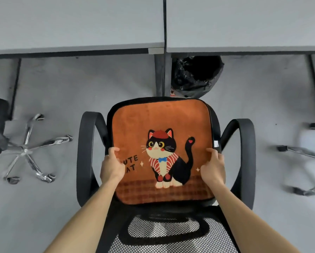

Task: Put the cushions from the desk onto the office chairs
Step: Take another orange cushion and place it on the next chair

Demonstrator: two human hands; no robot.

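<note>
An orange square cushion (162, 115) printed with a black-and-white cat lies over the seat of a black office chair (85, 143) with looped armrests. The chair's mesh backrest (164, 234) is nearest me, at the bottom of the view. My left hand (112, 166) grips the cushion's left edge, thumb on top. My right hand (213, 166) grips its right edge the same way. I cannot tell whether the cushion rests fully on the seat or is held just above it.
Two grey desks (76, 22) span the top, meeting at a seam with legs (160, 75) below. A bin lined with a black bag (197, 75) stands under the right desk. Chrome chair bases sit at left (29, 148) and right (302, 156) on grey floor.
</note>
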